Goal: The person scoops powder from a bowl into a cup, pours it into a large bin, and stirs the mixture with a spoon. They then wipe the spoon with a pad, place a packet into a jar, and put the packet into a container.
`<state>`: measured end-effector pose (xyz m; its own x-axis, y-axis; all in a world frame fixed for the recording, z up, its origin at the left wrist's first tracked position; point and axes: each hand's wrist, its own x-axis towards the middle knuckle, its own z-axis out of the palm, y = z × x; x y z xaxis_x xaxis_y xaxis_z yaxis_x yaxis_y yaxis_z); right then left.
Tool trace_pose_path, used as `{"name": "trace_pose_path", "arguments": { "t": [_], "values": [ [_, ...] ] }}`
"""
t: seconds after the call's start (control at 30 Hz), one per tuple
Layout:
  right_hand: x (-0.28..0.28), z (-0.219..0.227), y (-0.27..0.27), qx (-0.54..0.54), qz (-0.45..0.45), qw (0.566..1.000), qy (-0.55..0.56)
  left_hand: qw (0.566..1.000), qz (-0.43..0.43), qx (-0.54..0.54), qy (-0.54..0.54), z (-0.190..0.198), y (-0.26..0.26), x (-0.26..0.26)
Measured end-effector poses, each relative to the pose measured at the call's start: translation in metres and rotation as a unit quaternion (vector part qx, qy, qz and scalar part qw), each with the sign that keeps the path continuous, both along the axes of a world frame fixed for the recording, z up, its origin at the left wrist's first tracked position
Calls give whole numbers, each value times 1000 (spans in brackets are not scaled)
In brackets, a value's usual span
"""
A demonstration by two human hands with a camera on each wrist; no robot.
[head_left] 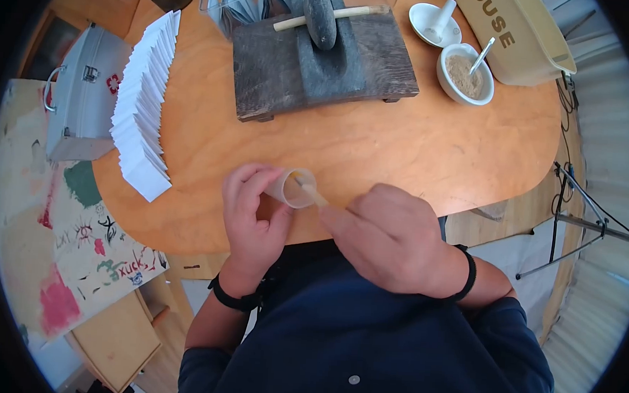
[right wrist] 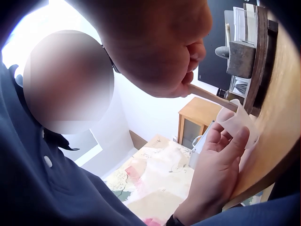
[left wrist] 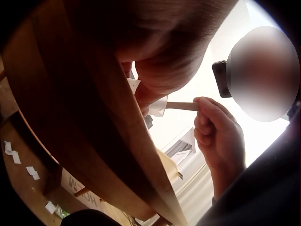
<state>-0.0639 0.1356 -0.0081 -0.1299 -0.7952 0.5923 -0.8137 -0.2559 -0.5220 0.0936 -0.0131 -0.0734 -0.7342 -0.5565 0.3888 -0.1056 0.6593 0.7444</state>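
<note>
A small translucent cup (head_left: pixel 298 188) is tilted near the table's front edge, held between the fingers and thumb of the left hand (head_left: pixel 255 218). The right hand (head_left: pixel 397 240) pinches a thin pale stick (head_left: pixel 314 194), whose far end is inside the cup's mouth. In the left wrist view the stick (left wrist: pixel 183 106) runs from the right hand (left wrist: pixel 218 136) into the cup (left wrist: pixel 158 106). The right wrist view shows the cup (right wrist: pixel 238 123) in the left hand (right wrist: pixel 218 167), with the stick (right wrist: pixel 211 97) entering it. What the cup contains cannot be made out.
A dark stone grinder (head_left: pixel 328 62) on a wooden board (head_left: pixel 264 69) stands at the back. Folded white papers (head_left: pixel 143 109) line the left, beside a metal case (head_left: pixel 85 99). At the back right are a bowl of powder (head_left: pixel 466 75), a white dish (head_left: pixel 423 18) and a beige bin (head_left: pixel 515 36).
</note>
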Motion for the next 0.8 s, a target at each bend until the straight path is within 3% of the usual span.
{"name": "trace_pose_path", "arguments": {
  "t": [0.17,0.23,0.37,0.43,0.53,0.63,0.73,0.8],
  "values": [
    [0,3,3,-19,-7,1000,5,1000,8,0,3,1,0,0],
    [-1,-2,-2,22,2,998,-53,1000,-7,1,-16,1,-1,2],
    [-2,2,3,-43,11,998,-45,1000,-5,1,-20,0,-1,3],
    [-6,3,6,-46,-24,998,22,1000,2,28,-6,-3,-1,3],
    [-7,-4,5,-10,0,1000,-30,1000,-3,4,-16,0,-1,1],
    [-11,6,11,-20,-20,999,15,1000,2,13,-17,-2,-1,4],
    [-7,-3,6,-13,1,999,-43,1000,-2,1,-24,0,0,2],
    [-8,2,8,-34,-12,999,-24,1000,-3,10,-18,-3,-1,2]
  ]
}}
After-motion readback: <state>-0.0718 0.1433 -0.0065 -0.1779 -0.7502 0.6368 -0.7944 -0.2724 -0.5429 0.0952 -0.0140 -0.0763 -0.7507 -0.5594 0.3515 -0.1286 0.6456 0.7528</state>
